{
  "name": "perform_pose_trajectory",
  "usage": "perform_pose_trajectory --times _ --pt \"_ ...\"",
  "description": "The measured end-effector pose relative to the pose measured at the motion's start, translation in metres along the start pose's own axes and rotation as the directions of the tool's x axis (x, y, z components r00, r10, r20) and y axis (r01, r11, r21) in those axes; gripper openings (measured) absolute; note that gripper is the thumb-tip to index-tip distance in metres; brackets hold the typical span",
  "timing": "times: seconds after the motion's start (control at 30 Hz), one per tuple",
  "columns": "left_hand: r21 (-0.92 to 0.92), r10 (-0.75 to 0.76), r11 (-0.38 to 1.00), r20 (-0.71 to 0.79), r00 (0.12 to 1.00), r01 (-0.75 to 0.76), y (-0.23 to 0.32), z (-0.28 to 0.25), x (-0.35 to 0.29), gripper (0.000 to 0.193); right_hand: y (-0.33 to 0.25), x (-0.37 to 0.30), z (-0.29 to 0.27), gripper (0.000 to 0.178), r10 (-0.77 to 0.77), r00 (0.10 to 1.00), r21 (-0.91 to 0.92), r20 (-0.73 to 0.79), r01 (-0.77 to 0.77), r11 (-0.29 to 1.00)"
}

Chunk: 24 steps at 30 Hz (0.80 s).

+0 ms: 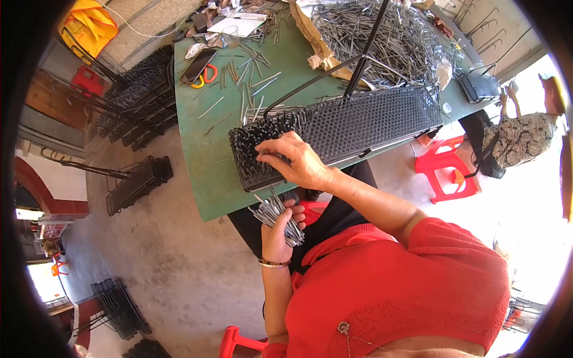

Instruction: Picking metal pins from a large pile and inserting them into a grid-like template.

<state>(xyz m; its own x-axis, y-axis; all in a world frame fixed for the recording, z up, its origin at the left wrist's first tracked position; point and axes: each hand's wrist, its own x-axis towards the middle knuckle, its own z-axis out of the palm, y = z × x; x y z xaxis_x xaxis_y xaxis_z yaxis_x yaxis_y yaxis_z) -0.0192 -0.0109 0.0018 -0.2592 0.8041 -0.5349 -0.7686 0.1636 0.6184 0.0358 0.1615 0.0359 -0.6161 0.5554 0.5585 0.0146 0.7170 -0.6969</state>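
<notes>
A long black perforated rack (370, 122) lies across the green table near its front edge. Thin metal rods (256, 140) stand upright, packed close together, in the holes at its left end; the holes towards the right are bare. My right hand (293, 160) is over that filled end, thumb and forefinger pinched together among the rod tops. Whatever is between those fingertips is too small to make out. Below the table edge, my left hand (280, 230) is closed around a bundle of thin grey metal rods (276, 218).
A big heap of loose rods (382, 45) lies on brown paper behind the rack. Scissors (206, 76), a phone (199, 65) and scattered rods rest on the green table (200, 152). More racks (140, 185) stand on the floor at left. A red stool (444, 170) and another person are at right.
</notes>
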Motion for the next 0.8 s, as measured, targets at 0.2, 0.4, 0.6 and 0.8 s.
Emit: perform_pose_trajectory --times 0.2,0.4,0.6,0.8 --pt "0.0 -0.001 1.0 0.015 1.0 0.001 -0.001 0.001 0.0 0.027 0.005 -0.003 0.011 0.026 -0.271 0.96 -0.15 0.075 0.28 0.948" --pt "0.022 -0.004 1.0 0.026 1.0 0.003 0.001 0.004 -0.001 0.027 0.004 -0.008 0.008 0.029 -0.3 0.952 -0.213 0.061 0.306 0.928" --pt "0.03 -0.002 1.0 0.051 0.999 0.001 0.002 0.006 -0.002 0.028 0.003 -0.011 0.006 0.031 -0.345 0.937 -0.271 0.053 0.346 0.898" --pt "0.002 0.046 0.999 0.079 0.996 -0.046 0.003 0.006 -0.001 0.027 -0.009 -0.016 -0.005 0.021 -0.213 0.977 -0.143 -0.009 0.21 0.967"
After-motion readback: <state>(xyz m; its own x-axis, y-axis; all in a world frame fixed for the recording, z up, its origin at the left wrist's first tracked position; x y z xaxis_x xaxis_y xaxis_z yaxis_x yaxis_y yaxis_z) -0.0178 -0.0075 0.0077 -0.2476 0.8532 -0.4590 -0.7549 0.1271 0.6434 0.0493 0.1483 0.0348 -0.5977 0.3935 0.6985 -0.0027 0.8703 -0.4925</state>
